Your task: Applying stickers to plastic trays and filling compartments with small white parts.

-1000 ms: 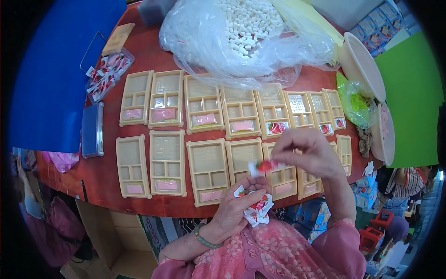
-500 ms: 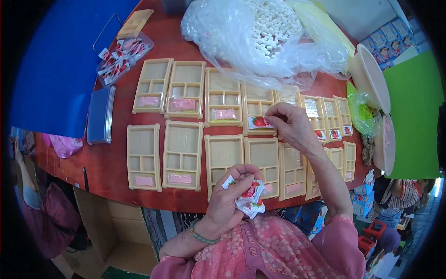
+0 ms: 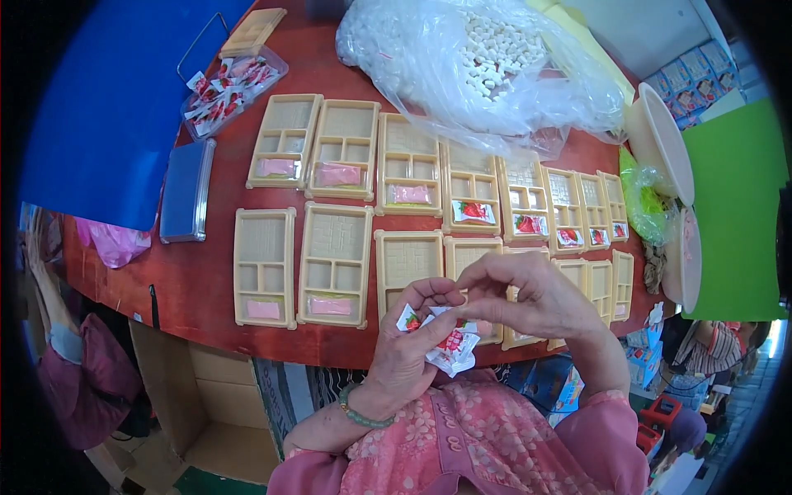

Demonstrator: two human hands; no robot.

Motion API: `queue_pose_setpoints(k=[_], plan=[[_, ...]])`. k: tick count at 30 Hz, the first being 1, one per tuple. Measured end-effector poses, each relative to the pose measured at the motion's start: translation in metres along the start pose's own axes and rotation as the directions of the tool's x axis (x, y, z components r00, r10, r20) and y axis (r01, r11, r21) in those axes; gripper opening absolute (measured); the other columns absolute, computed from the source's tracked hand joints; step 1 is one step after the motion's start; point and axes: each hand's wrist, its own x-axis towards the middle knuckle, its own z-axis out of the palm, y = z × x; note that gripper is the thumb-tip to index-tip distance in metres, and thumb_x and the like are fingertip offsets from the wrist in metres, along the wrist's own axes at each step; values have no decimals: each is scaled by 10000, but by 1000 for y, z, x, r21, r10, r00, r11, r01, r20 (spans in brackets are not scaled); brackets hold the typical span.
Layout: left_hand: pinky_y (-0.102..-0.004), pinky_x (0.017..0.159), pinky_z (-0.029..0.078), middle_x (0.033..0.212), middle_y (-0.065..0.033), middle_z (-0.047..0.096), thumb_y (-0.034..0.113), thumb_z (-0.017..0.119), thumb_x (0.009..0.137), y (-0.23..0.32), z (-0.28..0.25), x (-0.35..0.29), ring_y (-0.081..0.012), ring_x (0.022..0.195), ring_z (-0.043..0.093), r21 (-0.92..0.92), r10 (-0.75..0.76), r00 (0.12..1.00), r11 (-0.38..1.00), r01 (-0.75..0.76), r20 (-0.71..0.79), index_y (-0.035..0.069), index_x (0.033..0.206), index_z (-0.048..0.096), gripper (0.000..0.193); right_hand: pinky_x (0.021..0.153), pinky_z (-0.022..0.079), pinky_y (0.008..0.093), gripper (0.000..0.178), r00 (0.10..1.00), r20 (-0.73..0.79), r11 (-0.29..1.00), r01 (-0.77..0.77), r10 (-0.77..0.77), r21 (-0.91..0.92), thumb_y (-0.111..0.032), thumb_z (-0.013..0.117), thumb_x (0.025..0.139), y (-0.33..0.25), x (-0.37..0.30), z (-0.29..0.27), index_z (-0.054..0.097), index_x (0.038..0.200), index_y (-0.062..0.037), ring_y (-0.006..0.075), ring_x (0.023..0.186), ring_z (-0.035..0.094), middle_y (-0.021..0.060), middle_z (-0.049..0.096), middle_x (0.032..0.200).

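My left hand [image 3: 404, 355] is closed around several small white packets [image 3: 452, 351] printed with red strawberries, held just over the table's near edge. Close beside it, my right hand [image 3: 536, 297] has thumb and fingertips pinched together by the left thumb; whether anything is between them is hidden. Beyond both hands, two rows of beige compartment trays [image 3: 290, 115] lie on the table. A strawberry packet [image 3: 474, 212] sits in the front compartment of a far-row tray, and the trays to its right hold similar ones. Trays on the left hold pink packets [image 3: 338, 175]. My hands partly cover the near row.
A large clear bag [image 3: 396, 49] of small white pieces [image 3: 495, 49] stands at the back. At the far left is a plastic tub [image 3: 202, 124] of strawberry packets, with a stack of clear lids [image 3: 186, 194] in front. White basins [image 3: 664, 140] stand at the right edge.
My right hand has left a strawberry packet in the far-row tray and come back toward me, to the packets in my left hand. The view has shifted slightly.
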Motion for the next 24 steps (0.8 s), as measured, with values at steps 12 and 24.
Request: queue_pose_setpoints(k=[12,24], plan=[[-268,756,508,1003,-91,603,-5,569,876,10,-18,-9,-134,839,591,-106,31,999,994,-30,7,6,1154,519,283,612,465,201,92,966,-247,935,14,80,356,-57,660,857,-4,37,-2,641,925,3,63,713,588,24,649,817],[-223,710,457,951,-74,585,13,562,884,32,-30,-12,-107,808,544,-126,80,997,989,-81,-16,-7,1129,514,250,561,443,217,88,966,-256,955,32,47,295,-71,630,870,38,109,3,630,910,8,47,636,540,2,610,739]])
